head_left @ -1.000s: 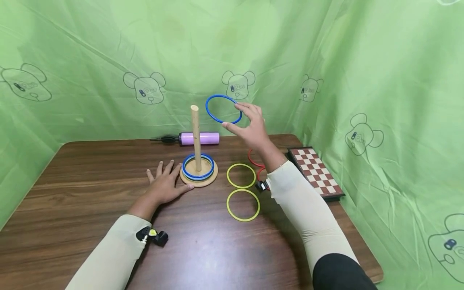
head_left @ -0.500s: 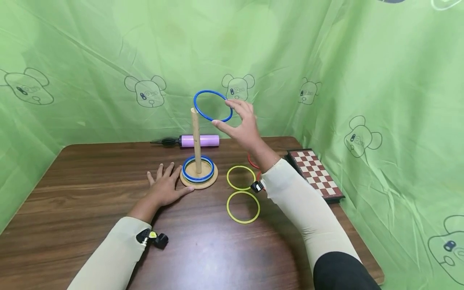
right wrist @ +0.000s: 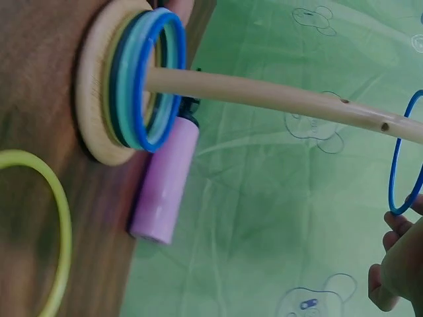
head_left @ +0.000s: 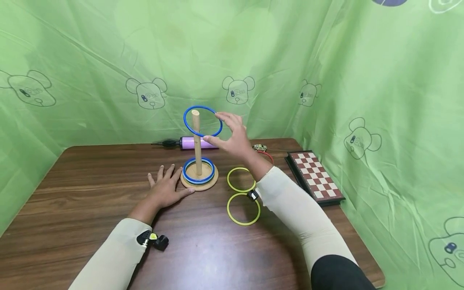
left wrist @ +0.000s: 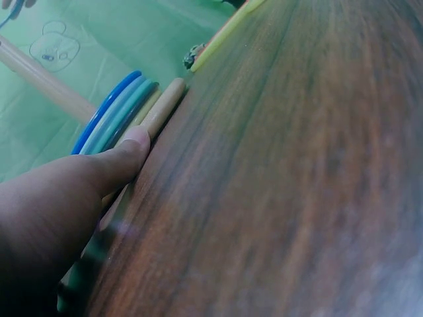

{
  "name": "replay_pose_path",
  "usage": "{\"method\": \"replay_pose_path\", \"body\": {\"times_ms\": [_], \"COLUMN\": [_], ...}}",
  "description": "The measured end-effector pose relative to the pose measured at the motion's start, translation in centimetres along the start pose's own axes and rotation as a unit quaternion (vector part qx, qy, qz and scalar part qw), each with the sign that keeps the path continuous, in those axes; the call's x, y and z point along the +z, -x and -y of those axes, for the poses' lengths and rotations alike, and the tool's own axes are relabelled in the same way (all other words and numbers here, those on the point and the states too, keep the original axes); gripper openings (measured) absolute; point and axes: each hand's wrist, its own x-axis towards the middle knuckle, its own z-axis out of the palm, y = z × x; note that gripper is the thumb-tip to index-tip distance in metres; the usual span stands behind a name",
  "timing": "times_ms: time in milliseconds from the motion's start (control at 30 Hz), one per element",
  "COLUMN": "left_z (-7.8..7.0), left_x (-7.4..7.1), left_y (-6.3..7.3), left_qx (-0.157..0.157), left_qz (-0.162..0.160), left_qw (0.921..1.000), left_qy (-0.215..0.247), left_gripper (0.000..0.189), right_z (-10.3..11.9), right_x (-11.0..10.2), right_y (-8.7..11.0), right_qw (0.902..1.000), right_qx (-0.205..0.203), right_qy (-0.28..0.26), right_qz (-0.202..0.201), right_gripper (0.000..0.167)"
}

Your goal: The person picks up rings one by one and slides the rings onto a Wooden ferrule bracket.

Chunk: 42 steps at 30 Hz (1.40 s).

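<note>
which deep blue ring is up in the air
The thin deep blue ring pinched by the right hand, up near the top of the wooden peg; the other deep blue ring lies atop the ring stack around the peg's foot.

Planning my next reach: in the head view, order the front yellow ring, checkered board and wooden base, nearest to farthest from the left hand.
1. Wooden base: just right of the left hand.
2. Front yellow ring: right of base.
3. Checkered board: far right.

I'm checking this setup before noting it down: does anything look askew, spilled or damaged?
Nothing stands out. The peg looks upright, its rings lie stacked on the base, and the yellow rings lie flat on the table. I see no spill or breakage.
</note>
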Motion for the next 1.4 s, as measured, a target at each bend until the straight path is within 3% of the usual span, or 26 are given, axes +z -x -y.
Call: {"method": "replay_pose_path", "body": {"times_ms": [233, 467, 933, 1400], "left_z": [0.0, 0.1, 0.0, 0.0], "left_x": [0.0, 0.0, -0.3, 0.1], "left_y": [-0.3, -0.4, -0.4, -0.2], "left_qx": [0.003, 0.004, 0.000, -0.002], "left_qz": [-0.001, 0.003, 0.003, 0.007], "left_qw": [1.0000, 1.0000, 1.0000, 1.0000], "left_qy": [0.002, 0.004, -0.005, -0.004], "left_gripper": [0.116, 0.116, 0.116, 0.116], "right_z": [-1.6, -3.0, -5.2, -5.1], "right_x": [1.5, 2.8, 4.8, 6.2], "right_y": [1.3, 2.9, 5.1, 6.8], "right_qw": [0.9997, 0.9956, 0.9888, 0.9725], "right_qx": [0.018, 0.083, 0.127, 0.198], "right_qy": [-0.014, -0.026, -0.056, -0.073], "right_qz": [0.006, 0.034, 0.054, 0.098], "right_gripper": [0.082, 0.085, 0.084, 0.089]}}
